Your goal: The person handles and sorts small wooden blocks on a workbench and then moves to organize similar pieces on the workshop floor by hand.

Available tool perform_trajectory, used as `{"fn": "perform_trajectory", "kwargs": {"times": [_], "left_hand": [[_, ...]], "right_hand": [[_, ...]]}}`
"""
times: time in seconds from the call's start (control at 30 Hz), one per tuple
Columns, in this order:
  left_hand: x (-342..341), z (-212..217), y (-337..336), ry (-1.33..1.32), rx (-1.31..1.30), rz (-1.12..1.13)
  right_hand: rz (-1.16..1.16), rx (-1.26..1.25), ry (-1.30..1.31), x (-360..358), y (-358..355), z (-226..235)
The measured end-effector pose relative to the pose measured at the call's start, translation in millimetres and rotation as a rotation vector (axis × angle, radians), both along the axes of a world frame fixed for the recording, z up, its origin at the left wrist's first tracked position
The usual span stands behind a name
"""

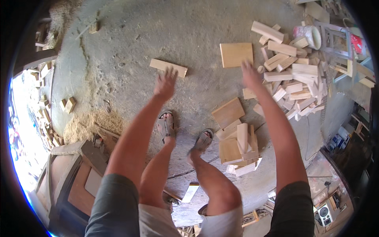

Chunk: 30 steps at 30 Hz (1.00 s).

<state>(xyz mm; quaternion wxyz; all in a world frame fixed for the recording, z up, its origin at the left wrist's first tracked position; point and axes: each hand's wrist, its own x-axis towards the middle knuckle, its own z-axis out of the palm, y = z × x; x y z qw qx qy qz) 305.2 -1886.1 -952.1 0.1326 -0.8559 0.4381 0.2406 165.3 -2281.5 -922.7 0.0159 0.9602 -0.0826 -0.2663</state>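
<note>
My left hand (165, 84) reaches forward with its fingers spread. Its fingertips overlap the near edge of a narrow wooden block (160, 65) lying on the floor; whether they touch it, I cannot tell. My right hand (250, 75), somewhat smeared by motion, is stretched out with fingers apart beside the near right corner of a square wooden board (236, 54). That board lies flat, and contact with it cannot be made out. Neither hand holds anything.
A large heap of wooden blocks (294, 73) spreads at the right, near a white and red bucket (312, 37). Closer in, boards and blocks (231, 152) are stacked beside my right foot. Sawdust (92, 125) lies at the left by a box-like wooden structure (59, 177).
</note>
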Motion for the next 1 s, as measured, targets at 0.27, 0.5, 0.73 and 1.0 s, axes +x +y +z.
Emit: {"fn": "perform_trajectory", "kwargs": {"times": [0.27,0.5,0.73,1.0], "left_hand": [[75.3,-68.8,15.3,-0.152,0.027,-0.121],[-15.1,-74.3,57.6,0.117,-0.254,0.297],[-244.0,31.4,-84.6,0.818,-0.059,0.342],[-264.5,172.6,-43.3,0.887,0.105,-0.254]], "right_hand": [[-0.079,0.045,-0.038,103.2,-18.9,-82.3],[-0.133,0.182,-0.19,-46.4,10.8,18.6],[-1.126,0.396,-0.193,-344.7,76.1,78.0],[-1.181,0.466,0.173,-645.4,420.2,187.5]]}}
